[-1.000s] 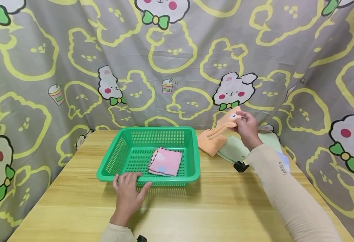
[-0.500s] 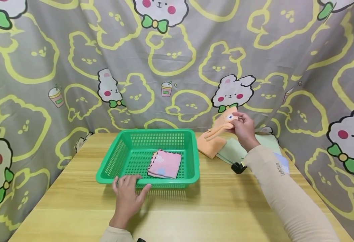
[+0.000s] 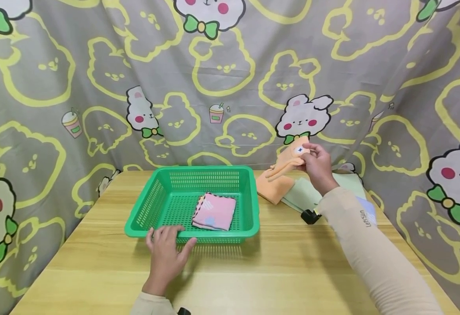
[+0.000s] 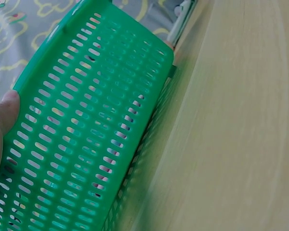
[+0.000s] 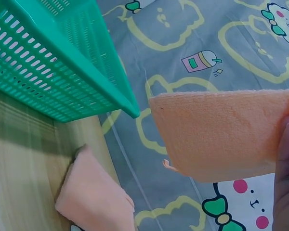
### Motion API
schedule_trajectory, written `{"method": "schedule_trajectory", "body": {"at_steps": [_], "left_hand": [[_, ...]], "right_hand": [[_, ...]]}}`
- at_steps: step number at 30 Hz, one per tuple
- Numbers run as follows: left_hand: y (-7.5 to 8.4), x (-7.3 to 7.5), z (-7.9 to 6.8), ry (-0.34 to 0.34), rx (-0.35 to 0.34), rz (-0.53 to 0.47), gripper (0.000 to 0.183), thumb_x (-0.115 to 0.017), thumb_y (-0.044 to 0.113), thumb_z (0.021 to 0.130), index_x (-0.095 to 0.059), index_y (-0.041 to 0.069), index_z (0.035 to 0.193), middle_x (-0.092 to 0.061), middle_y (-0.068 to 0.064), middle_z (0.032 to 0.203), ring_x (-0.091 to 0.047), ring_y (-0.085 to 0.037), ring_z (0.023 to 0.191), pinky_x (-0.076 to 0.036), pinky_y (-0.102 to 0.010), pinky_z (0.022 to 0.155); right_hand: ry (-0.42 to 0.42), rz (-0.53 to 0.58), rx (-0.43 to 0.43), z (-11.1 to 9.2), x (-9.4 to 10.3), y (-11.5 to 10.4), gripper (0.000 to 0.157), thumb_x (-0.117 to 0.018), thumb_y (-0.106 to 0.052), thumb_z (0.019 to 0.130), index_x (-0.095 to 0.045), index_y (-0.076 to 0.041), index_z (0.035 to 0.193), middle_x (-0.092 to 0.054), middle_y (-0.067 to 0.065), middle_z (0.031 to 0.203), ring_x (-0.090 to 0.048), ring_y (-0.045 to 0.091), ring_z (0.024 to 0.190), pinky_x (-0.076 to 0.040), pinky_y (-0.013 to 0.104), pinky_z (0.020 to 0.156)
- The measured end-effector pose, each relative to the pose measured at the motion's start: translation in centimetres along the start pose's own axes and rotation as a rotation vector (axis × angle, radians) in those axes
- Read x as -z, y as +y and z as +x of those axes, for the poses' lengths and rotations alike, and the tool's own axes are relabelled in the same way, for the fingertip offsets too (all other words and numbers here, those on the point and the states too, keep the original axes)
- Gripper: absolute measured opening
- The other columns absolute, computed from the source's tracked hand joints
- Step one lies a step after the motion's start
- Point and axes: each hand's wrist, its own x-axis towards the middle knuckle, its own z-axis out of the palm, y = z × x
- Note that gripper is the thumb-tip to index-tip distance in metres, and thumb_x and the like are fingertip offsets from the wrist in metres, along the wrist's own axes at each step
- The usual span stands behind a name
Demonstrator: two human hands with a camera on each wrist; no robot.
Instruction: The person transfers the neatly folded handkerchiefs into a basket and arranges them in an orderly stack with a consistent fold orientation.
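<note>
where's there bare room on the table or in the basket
Bare table lies left of the green basket, and in front between the left hand and right sleeve. Inside, left of the pink cloth, is free too. Crowded: right of the basket, with folded orange cloth and green cloth.

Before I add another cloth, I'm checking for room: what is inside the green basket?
A folded pink cloth lies on the bottom of the green basket, right of its middle in the head view. Anything under it or between its folds is covered.
</note>
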Motion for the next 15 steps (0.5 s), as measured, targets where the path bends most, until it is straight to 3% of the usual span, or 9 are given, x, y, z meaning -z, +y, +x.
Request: {"method": "schedule_trajectory", "body": {"at_steps": [15], "left_hand": [[0.08, 0.13, 0.07, 0.001, -0.001, 0.003, 0.048, -0.064, 0.050, 0.087, -0.061, 0.004, 0.102, -0.064, -0.013, 0.097, -0.049, -0.038, 0.100, -0.013, -0.068, 0.099]], "right_hand": [[-0.009, 0.004, 0.004, 0.14, -0.62, -0.37, 0.024, -0.048, 0.003, 0.092, -0.052, -0.005, 0.114, -0.057, 0.007, 0.088, -0.058, 0.010, 0.061, -0.054, 0.021, 0.059]]}}
